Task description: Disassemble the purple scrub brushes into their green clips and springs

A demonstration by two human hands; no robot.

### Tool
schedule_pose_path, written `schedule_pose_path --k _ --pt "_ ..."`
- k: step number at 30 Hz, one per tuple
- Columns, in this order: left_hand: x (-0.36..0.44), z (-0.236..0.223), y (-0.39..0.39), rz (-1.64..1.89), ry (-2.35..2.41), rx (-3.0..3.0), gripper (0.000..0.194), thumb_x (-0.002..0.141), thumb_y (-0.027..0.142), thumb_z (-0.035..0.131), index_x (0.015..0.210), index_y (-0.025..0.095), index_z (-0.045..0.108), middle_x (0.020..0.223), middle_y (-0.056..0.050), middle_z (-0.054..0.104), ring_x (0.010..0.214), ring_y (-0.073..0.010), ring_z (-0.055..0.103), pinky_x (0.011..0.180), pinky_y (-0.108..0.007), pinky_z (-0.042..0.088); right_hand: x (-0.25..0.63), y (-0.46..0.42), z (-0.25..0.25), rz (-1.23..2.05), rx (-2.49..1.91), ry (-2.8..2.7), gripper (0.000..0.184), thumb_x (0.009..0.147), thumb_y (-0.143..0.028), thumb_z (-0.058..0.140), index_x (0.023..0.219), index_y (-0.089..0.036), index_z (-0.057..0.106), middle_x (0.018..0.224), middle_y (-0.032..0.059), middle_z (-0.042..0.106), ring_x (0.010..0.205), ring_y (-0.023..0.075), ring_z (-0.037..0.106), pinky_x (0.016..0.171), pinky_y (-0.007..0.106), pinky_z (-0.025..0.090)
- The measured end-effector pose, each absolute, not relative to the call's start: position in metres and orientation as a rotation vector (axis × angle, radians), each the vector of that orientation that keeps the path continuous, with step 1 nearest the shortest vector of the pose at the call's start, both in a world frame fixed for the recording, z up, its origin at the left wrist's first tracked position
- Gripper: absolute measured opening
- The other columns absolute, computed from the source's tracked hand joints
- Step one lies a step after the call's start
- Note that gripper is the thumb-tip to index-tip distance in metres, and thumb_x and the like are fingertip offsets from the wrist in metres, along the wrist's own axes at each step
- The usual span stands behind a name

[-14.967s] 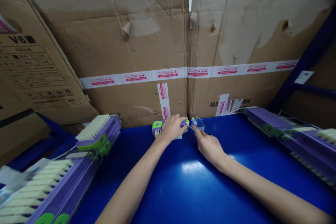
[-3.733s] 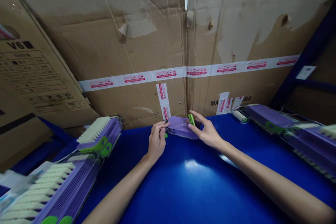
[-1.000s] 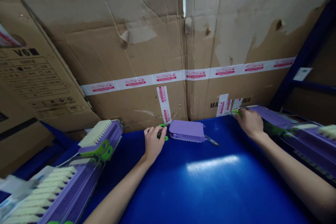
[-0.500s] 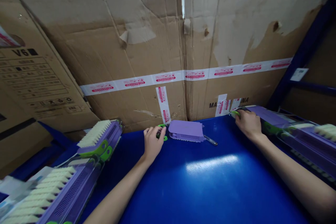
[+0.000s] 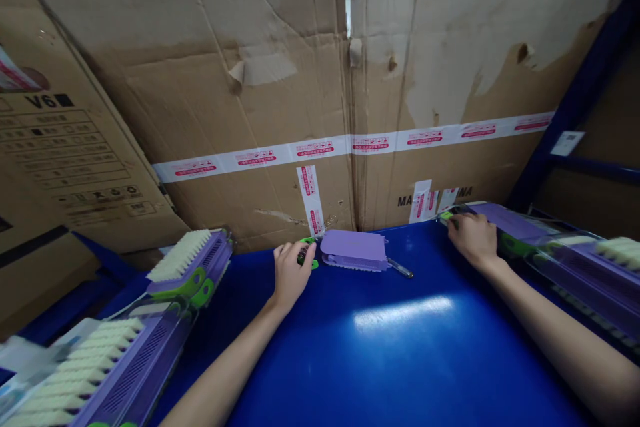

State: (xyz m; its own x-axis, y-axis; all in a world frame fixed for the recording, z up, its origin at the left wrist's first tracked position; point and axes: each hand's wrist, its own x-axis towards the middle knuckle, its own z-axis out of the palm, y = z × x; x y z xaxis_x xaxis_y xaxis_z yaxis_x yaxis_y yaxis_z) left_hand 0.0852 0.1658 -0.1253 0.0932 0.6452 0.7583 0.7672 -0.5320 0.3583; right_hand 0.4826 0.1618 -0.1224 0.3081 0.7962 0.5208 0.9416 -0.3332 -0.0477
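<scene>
In the middle of the blue tabletop (image 5: pixel 400 360) lies a purple brush (image 5: pixel 355 248), flat side up, a jagged fringe along its lower edge. My left hand (image 5: pixel 293 273) is at its left end, fingers curled around a dark object beside green loops (image 5: pixel 314 264); the fingers partly cover it. A slim clear-and-dark rod (image 5: pixel 400 268) sticks out at the brush's right end. At the back right, my right hand (image 5: pixel 473 237) is closed on a small green piece (image 5: pixel 445 215), touching the end of another purple brush (image 5: pixel 515 219) in clear plastic.
Purple brushes (image 5: pixel 190 263) with cream bristles and green ends stand in clear plastic along the left edge. More packed brushes (image 5: pixel 595 273) line the right side. Tall cardboard (image 5: pixel 260 113) walls the back, and a blue metal post (image 5: pixel 575 100) rises at the right.
The green piece at my right fingertips has turned slightly and shows more of its face. My left hand and the middle brush have stayed in place.
</scene>
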Motion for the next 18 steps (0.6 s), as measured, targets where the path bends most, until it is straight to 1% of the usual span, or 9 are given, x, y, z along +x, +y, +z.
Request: schedule_pose_path --k 2,5,9,13,18 --pt "0.085 -0.126 0.166 -1.421 -1.455 -2.227 0.028 0.090 0.039 0.048 0.073 0.020 0.059 0.069 0.000 0.063 0.068 -0.0159 0.055 0.078 -0.034 0.036 0.482 0.161 -0.121 -0.576 -2.247 -1.556 0.029 0.085 -0.026 0.043 0.090 -0.015 0.069 0.094 0.0154 0.068 0.091 0.0307 0.057 0.069 0.038 0.037" --pt "0.085 -0.126 0.166 -1.415 -1.445 -2.226 0.027 0.091 0.039 0.048 0.073 0.021 0.059 0.069 0.000 0.063 0.068 -0.0161 0.055 0.077 -0.034 0.036 0.481 0.159 -0.121 -0.589 -2.255 -1.576 0.028 0.085 -0.026 0.043 0.085 -0.014 0.068 0.093 0.0157 0.068 0.089 0.0305 0.057 0.068 0.037 0.036" --pt "0.084 -0.127 0.166 -1.408 -1.418 -2.211 0.025 0.090 0.037 0.049 0.073 0.021 0.058 0.070 0.000 0.063 0.068 -0.0164 0.055 0.076 -0.033 0.035 0.478 0.158 -0.123 -0.649 -2.272 -1.604 0.028 0.085 -0.026 0.042 0.086 -0.013 0.067 0.095 0.0153 0.068 0.090 0.0295 0.056 0.068 0.036 0.035" --pt "0.085 -0.126 0.164 -1.401 -1.389 -2.200 0.025 0.091 0.037 0.049 0.075 0.021 0.057 0.071 0.000 0.062 0.070 -0.0166 0.055 0.078 -0.033 0.035 0.474 0.156 -0.124 -0.772 -2.214 -1.621 0.030 0.087 -0.024 0.039 0.093 -0.011 0.066 0.096 0.0158 0.068 0.092 0.0294 0.055 0.070 0.036 0.032" --pt "0.085 -0.125 0.162 -1.415 -1.295 -2.165 0.018 0.092 0.034 0.049 0.083 0.020 0.056 0.078 -0.002 0.064 0.075 -0.0179 0.056 0.076 -0.034 0.037 0.453 0.155 -0.113 -0.823 -1.903 -1.739 0.035 0.090 -0.023 0.036 0.108 -0.011 0.064 0.103 0.0145 0.068 0.099 0.0273 0.055 0.078 0.037 0.031"
